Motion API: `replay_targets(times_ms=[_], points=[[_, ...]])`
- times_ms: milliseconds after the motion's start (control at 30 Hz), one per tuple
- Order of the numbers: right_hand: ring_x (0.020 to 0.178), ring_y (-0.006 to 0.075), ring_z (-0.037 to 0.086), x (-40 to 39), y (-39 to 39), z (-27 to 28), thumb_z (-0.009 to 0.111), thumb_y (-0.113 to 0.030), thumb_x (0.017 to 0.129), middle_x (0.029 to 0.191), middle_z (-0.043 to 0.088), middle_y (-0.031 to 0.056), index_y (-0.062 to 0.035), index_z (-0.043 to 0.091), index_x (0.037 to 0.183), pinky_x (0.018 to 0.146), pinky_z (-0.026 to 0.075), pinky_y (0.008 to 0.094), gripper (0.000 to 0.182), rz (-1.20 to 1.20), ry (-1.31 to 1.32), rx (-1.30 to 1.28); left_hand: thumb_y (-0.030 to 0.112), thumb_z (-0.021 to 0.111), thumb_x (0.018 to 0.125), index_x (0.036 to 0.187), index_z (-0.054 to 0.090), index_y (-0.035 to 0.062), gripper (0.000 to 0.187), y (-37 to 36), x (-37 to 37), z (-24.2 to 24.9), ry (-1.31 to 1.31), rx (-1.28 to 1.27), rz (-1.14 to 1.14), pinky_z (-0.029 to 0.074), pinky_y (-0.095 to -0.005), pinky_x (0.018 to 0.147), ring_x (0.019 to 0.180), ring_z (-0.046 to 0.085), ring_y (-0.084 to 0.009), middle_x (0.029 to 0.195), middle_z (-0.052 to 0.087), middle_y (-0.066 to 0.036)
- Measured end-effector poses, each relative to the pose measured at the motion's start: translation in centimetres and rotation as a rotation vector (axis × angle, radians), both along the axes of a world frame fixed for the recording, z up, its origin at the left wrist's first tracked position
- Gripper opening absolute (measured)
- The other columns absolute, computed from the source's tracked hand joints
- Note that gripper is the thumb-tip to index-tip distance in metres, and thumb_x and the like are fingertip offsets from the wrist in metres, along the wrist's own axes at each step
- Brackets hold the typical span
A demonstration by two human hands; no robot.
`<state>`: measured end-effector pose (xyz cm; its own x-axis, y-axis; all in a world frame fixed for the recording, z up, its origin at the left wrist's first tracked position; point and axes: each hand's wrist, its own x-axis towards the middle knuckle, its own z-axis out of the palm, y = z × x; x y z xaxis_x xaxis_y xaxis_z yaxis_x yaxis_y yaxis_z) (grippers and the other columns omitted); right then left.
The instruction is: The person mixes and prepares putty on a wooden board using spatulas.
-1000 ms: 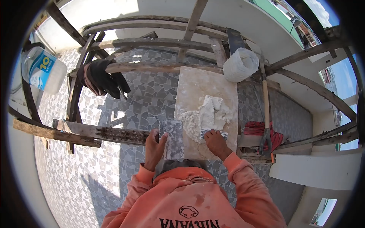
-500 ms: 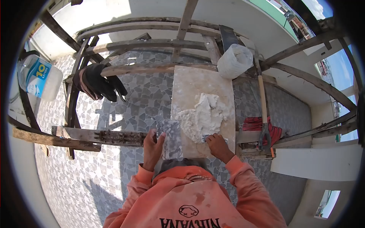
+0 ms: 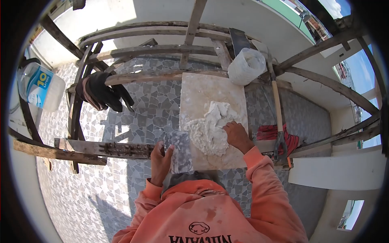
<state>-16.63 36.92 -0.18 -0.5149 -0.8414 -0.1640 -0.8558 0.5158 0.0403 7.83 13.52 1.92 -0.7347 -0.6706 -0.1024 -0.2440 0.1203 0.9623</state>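
My left hand (image 3: 161,163) is closed on the left edge of a flat grey plate (image 3: 182,153) smeared with white. It looks like a plastering trowel or a hawk, but its handle cannot be seen. A pale board (image 3: 194,91) lies before me with a heap of wet white putty (image 3: 212,131) on it. At the right side of the heap, my right hand (image 3: 238,136) is closed on a small putty knife, now mostly hidden by the fingers and the putty.
A translucent white bucket (image 3: 246,67) stands at the board's far right corner. Timber rails (image 3: 154,49) surround me. Dark cloth (image 3: 99,91) hangs at left near a water jug (image 3: 42,87). A long-handled shovel (image 3: 276,101) and red cloth (image 3: 265,132) are at right.
My right hand has moved away from me and slightly right, from the near edge of the putty to its right side. My left hand keeps the plate beside the board.
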Motion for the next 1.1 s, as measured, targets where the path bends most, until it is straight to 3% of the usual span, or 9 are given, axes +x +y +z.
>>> replay_targets(times_ms=[100, 233, 367, 467, 567, 733, 833, 967, 1100], points=[[0.095, 0.0244, 0.053, -0.9, -0.6, -0.4, 0.061, -0.009, 0.075, 0.096, 0.059, 0.0064, -0.0071, 0.062, 0.095, 0.081, 0.044, 0.0391, 0.02, -0.11, 0.192, -0.113, 0.022, 0.067, 0.089, 0.081, 0.049, 0.0012, 0.029, 0.1, 0.3, -0.1, -0.012, 0.011, 0.011, 0.027, -0.0258, 0.052, 0.063, 0.029, -0.0061, 0.066, 0.034, 0.003], [0.096, 0.0245, 0.054, 0.7, -0.9, -2.9, 0.06, -0.01, 0.076, 0.097, 0.059, 0.0069, -0.0067, 0.062, 0.094, 0.082, 0.043, 0.0391, 0.018, 0.02, 0.143, 0.063, 0.023, 0.067, 0.089, 0.081, 0.049, 0.0008, 0.029, 0.0, 0.4, -0.2, -0.019, -0.016, 0.015, 0.027, -0.0257, 0.051, 0.062, 0.03, -0.0057, 0.065, 0.034, 0.004], [0.098, 0.0258, 0.054, -1.1, -0.8, 1.8, 0.06, -0.011, 0.077, 0.097, 0.06, 0.0076, -0.0071, 0.062, 0.094, 0.083, 0.043, 0.0397, 0.017, -0.084, 0.093, -0.022, 0.024, 0.067, 0.089, 0.082, 0.051, -0.0003, 0.03, -0.2, 0.3, 0.2, -0.033, 0.024, 0.027, 0.027, -0.0257, 0.051, 0.061, 0.03, -0.0054, 0.064, 0.035, 0.004], [0.099, 0.0257, 0.054, -1.9, -1.2, -0.7, 0.06, -0.011, 0.078, 0.098, 0.06, 0.0076, -0.0071, 0.062, 0.095, 0.083, 0.043, 0.0394, 0.018, -0.093, 0.177, -0.047, 0.025, 0.067, 0.088, 0.088, 0.052, -0.0041, 0.033, -0.2, 0.3, 0.5, -0.067, 0.034, 0.0, 0.034, -0.0284, 0.056, 0.065, 0.035, -0.0094, 0.069, 0.04, -0.002], [0.097, 0.0265, 0.054, 0.2, -0.4, -3.5, 0.058, -0.008, 0.075, 0.098, 0.059, 0.0086, -0.0062, 0.061, 0.096, 0.081, 0.044, 0.0401, 0.021, -0.027, 0.128, 0.002, 0.025, 0.068, 0.088, 0.088, 0.052, -0.0037, 0.033, -0.3, 0.2, 0.8, -0.075, 0.035, -0.017, 0.034, -0.0284, 0.056, 0.065, 0.035, -0.0093, 0.068, 0.039, -0.002], [0.099, 0.0252, 0.054, -0.2, -0.6, -0.1, 0.061, -0.012, 0.076, 0.098, 0.06, 0.0069, -0.0071, 0.062, 0.094, 0.081, 0.044, 0.0394, 0.018, -0.02, 0.001, 0.03, 0.025, 0.068, 0.088, 0.088, 0.051, -0.0031, 0.033, -0.5, 0.5, 0.5, -0.083, 0.044, 0.001, 0.033, -0.0281, 0.056, 0.065, 0.034, -0.0092, 0.068, 0.038, -0.001], [0.098, 0.0247, 0.054, 0.0, -1.8, -1.0, 0.061, -0.012, 0.076, 0.096, 0.059, 0.0065, -0.0075, 0.061, 0.095, 0.081, 0.043, 0.0387, 0.02, 0.001, 0.157, -0.103, 0.025, 0.068, 0.088, 0.088, 0.052, -0.0032, 0.032, -0.3, 0.7, 0.1, -0.071, 0.048, 0.005, 0.033, -0.0278, 0.056, 0.065, 0.035, -0.0089, 0.068, 0.039, -0.001], [0.094, 0.0237, 0.053, 2.4, -0.5, -3.5, 0.06, -0.013, 0.077, 0.095, 0.057, 0.0054, -0.0082, 0.06, 0.097, 0.08, 0.042, 0.0382, 0.02, 0.158, 0.106, 0.012, 0.025, 0.068, 0.088, 0.089, 0.053, -0.0034, 0.032, -0.2, 0.7, 0.6, -0.041, 0.057, 0.017, 0.033, -0.0274, 0.055, 0.064, 0.035, -0.0085, 0.068, 0.04, 0.0], [0.095, 0.0233, 0.053, 3.5, -0.4, -0.2, 0.06, -0.013, 0.077, 0.095, 0.057, 0.0055, -0.0072, 0.059, 0.098, 0.079, 0.042, 0.0376, 0.022, 0.127, 0.08, 0.007, 0.025, 0.068, 0.088, 0.09, 0.053, -0.0037, 0.032, -0.4, 0.9, 0.4, -0.06, 0.046, 0.015, 0.033, -0.0273, 0.055, 0.063, 0.035, -0.0084, 0.067, 0.04, 0.0]])
